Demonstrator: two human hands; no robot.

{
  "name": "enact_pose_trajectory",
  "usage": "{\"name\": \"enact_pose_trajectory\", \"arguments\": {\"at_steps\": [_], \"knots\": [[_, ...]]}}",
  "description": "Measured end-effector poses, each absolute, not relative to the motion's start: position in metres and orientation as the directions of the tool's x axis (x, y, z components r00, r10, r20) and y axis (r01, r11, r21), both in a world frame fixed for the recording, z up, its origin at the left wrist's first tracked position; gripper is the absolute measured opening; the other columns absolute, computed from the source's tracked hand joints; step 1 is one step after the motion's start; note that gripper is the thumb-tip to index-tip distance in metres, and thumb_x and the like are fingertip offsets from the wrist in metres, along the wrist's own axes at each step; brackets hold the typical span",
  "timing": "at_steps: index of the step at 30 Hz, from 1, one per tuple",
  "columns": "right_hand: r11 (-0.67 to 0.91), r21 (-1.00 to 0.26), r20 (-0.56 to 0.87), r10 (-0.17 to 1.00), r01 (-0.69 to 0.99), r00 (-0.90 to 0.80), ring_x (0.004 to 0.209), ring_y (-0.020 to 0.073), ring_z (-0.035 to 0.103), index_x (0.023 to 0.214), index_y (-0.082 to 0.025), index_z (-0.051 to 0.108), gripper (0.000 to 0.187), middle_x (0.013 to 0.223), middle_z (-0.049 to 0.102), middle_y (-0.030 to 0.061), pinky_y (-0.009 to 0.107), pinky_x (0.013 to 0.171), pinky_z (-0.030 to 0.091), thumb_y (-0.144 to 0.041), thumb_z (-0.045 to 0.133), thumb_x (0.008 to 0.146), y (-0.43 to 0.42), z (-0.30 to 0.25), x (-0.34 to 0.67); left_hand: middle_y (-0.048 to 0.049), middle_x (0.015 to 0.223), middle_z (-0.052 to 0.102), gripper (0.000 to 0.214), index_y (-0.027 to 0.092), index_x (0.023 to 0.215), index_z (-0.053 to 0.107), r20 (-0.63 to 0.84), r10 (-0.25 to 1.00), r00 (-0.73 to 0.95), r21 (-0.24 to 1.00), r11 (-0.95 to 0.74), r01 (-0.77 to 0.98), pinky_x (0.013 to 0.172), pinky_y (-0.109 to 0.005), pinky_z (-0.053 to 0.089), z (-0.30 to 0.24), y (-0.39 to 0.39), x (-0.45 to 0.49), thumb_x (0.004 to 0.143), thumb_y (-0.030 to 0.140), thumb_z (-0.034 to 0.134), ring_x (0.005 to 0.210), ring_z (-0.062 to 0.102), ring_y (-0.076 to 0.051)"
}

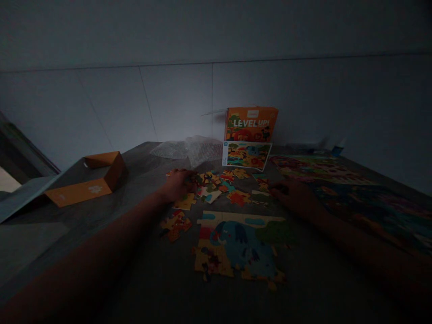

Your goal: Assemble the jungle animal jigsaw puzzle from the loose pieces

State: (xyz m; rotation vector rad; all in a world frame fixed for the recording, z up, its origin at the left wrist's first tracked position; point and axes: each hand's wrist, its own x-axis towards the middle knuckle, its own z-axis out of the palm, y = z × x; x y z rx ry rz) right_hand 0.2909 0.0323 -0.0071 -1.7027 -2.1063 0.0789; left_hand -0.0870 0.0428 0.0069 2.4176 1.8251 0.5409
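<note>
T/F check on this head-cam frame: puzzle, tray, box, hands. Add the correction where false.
1. The partly assembled multicoloured puzzle shows a blue elephant. True.
2. The left hand is inside the open orange rectangular tray. False: it is at the loose multicoloured puzzle pieces.
3. The upright orange "LEVEL UP!" box stands behind the white-bordered picture sheet. True.
4. The right hand touches the "LEVEL UP!" box. False: it is apart from the box, by the right side of the loose pieces.
5. The clear bubble wrap lies left of the picture sheet. True.
</note>
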Motion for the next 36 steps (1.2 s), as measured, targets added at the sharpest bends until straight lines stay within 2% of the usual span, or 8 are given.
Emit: {"name": "enact_pose_trajectory", "arguments": {"at_steps": [6, 11, 14, 20, 23, 28, 32, 36], "knots": [[0.249, -0.317, 0.285, 0.945, 0.915, -0.158, 0.090, 0.0260, 0.067, 0.099, -0.017, 0.075, 0.026, 0.101, 0.073, 0.0106, 0.037, 0.079, 0.050, -0.028, 0.054, 0.088, 0.031, -0.005, 0.291, -0.0082, 0.103, 0.074, 0.042, 0.016, 0.120, 0.068, 0.255, 0.954, 0.158, 0.330, -0.240, 0.913, 0.083, -0.031, 0.052, 0.007, 0.046, -0.092, 0.083, 0.028, 0.052, 0.091, 0.069, -0.024], [0.251, -0.321, 0.309, 0.939, 0.913, -0.149, 0.091, 0.0256, 0.066, 0.100, -0.016, 0.074, 0.025, 0.102, 0.072, 0.0113, 0.037, 0.080, 0.049, -0.027, 0.055, 0.088, 0.030, -0.005, 0.291, -0.0091, 0.123, 0.068, 0.038, 0.020, 0.114, 0.071, 0.288, 0.921, 0.261, 0.313, -0.348, 0.884, 0.103, -0.040, 0.042, 0.003, 0.043, -0.084, 0.087, 0.040, 0.054, 0.112, 0.062, -0.028], [0.261, -0.315, 0.306, 0.938, 0.912, -0.163, 0.091, 0.0256, 0.066, 0.100, -0.016, 0.074, 0.024, 0.101, 0.072, 0.0117, 0.036, 0.079, 0.049, -0.026, 0.056, 0.088, 0.031, -0.008, 0.291, -0.0047, 0.122, 0.069, 0.031, 0.024, 0.111, 0.071, 0.280, 0.892, 0.356, 0.300, -0.433, 0.850, 0.110, -0.041, 0.035, -0.001, 0.043, -0.078, 0.088, 0.038, 0.055, 0.114, 0.062, -0.025], [0.277, -0.304, 0.315, 0.932, 0.912, -0.178, 0.089, 0.0255, 0.065, 0.098, -0.016, 0.074, 0.025, 0.099, 0.071, 0.0110, 0.036, 0.076, 0.048, -0.028, 0.055, 0.088, 0.033, -0.009, 0.292, -0.0076, 0.113, 0.072, 0.025, 0.022, 0.103, 0.072, 0.305, 0.898, 0.318, 0.302, -0.408, 0.862, 0.108, -0.045, 0.036, -0.003, 0.046, -0.079, 0.085, 0.031, 0.058, 0.108, 0.064, -0.027], [0.273, -0.313, 0.317, 0.933, 0.909, -0.171, 0.091, 0.0263, 0.065, 0.097, -0.017, 0.074, 0.024, 0.099, 0.071, 0.0110, 0.037, 0.078, 0.048, -0.027, 0.055, 0.087, 0.032, -0.005, 0.292, -0.0100, 0.114, 0.070, 0.031, 0.021, 0.110, 0.070, 0.340, 0.904, 0.259, 0.315, -0.369, 0.875, 0.106, -0.047, 0.038, -0.003, 0.046, -0.080, 0.081, 0.030, 0.062, 0.109, 0.063, -0.030], [0.270, -0.330, 0.366, 0.920, 0.905, -0.141, 0.096, 0.0286, 0.065, 0.097, -0.018, 0.073, 0.023, 0.104, 0.071, 0.0121, 0.040, 0.083, 0.047, -0.029, 0.055, 0.088, 0.023, 0.007, 0.286, -0.0105, 0.113, 0.065, 0.044, 0.018, 0.123, 0.060, 0.438, 0.878, 0.194, 0.370, -0.373, 0.851, 0.093, -0.040, 0.050, 0.005, 0.035, -0.070, 0.081, 0.031, 0.066, 0.102, 0.064, -0.026], [0.320, -0.529, 0.303, 0.936, 0.786, -0.178, 0.085, 0.0250, 0.067, 0.103, -0.018, 0.071, 0.030, 0.101, 0.072, 0.0110, 0.037, 0.075, 0.049, -0.038, 0.054, 0.088, 0.001, 0.016, 0.269, -0.0078, 0.109, 0.062, 0.043, 0.019, 0.125, 0.055, 0.657, 0.688, 0.308, 0.322, -0.626, 0.710, 0.089, -0.038, 0.051, 0.017, 0.007, -0.042, 0.086, 0.030, 0.066, 0.100, 0.061, -0.022], [0.397, -0.788, 0.181, 0.880, 0.472, -0.439, 0.091, 0.0225, 0.067, 0.108, -0.020, 0.069, 0.039, 0.103, 0.072, 0.0077, 0.032, 0.075, 0.050, -0.049, 0.055, 0.087, -0.024, 0.024, 0.252, -0.0087, 0.124, 0.058, 0.044, 0.025, 0.132, 0.050, 0.615, 0.513, 0.599, 0.221, -0.841, 0.494, 0.097, -0.038, 0.049, 0.019, -0.026, -0.016, 0.091, 0.033, 0.063, 0.115, 0.056, -0.023]]}}
